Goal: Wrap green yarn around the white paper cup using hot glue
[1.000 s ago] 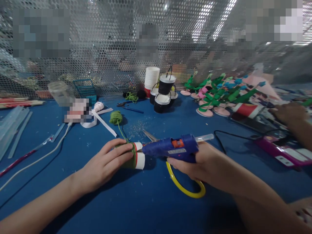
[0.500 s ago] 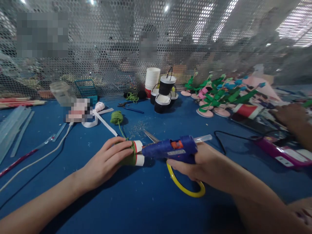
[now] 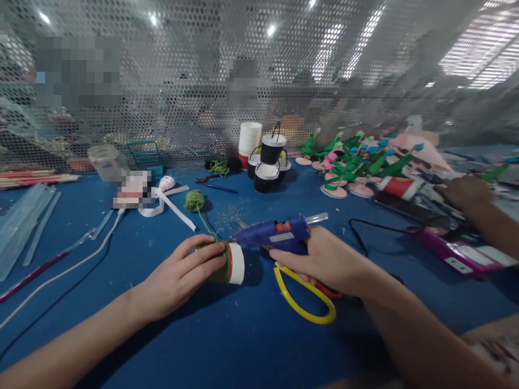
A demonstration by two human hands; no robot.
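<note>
My left hand (image 3: 188, 270) is wrapped round a paper cup (image 3: 237, 263) lying on its side, its wall covered in green yarn apart from a white band with a red line. From the cup a strand runs back to a ball of green yarn (image 3: 194, 200). A blue hot glue gun (image 3: 271, 236) is gripped in my right hand (image 3: 320, 259), a clear glue stick poking out of its back. The nozzle is at the cup's upper edge; whether it touches I cannot tell. Scissors with a yellow handle (image 3: 304, 302) lie beneath the gun, partly hidden.
Behind stand a stack of paper cups (image 3: 250, 139) and small black buckets (image 3: 266, 177). Pliers (image 3: 214, 186) lie before them. Green paper plants (image 3: 344, 167) fill the back right, near another person's hand (image 3: 466, 192). A purple power strip (image 3: 450, 251) and white ribbon (image 3: 174, 208) also lie about.
The cup has turned in my left hand, so its white band now shows unbroken. The glue gun has shifted slightly up and left, its tip moving from the cup's middle to its upper edge.
</note>
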